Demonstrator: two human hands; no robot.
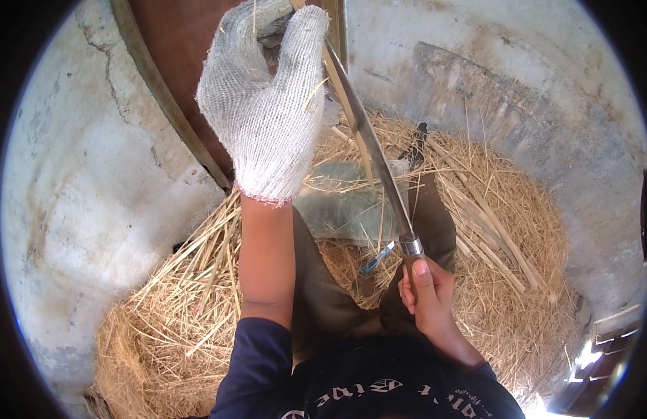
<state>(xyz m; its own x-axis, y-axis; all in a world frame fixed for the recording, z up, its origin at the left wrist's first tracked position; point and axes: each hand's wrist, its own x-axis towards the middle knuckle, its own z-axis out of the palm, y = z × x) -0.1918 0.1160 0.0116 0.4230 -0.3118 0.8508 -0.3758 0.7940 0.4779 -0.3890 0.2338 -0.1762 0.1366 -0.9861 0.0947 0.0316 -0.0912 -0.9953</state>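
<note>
Hands: two show, one left hand (267, 91), one right hand (429, 293) | glove (267, 153): one | knife (380, 150): one | held strip (343, 91): one | small blue item (374, 261): one | brown panel (177, 42): one | sleeves (257, 353): two | trouser legs (435, 220): two | loose strips (494, 234): too many to count

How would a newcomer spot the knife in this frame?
Start from the straw heaped around the dark-trousered legs, then find the bare right hand. The knife rises from that fist, up and left toward the gloved left hand. Its long grey metal blade, silver collar and brown handle set it apart from the thin tan strip pinched in the left.
</note>
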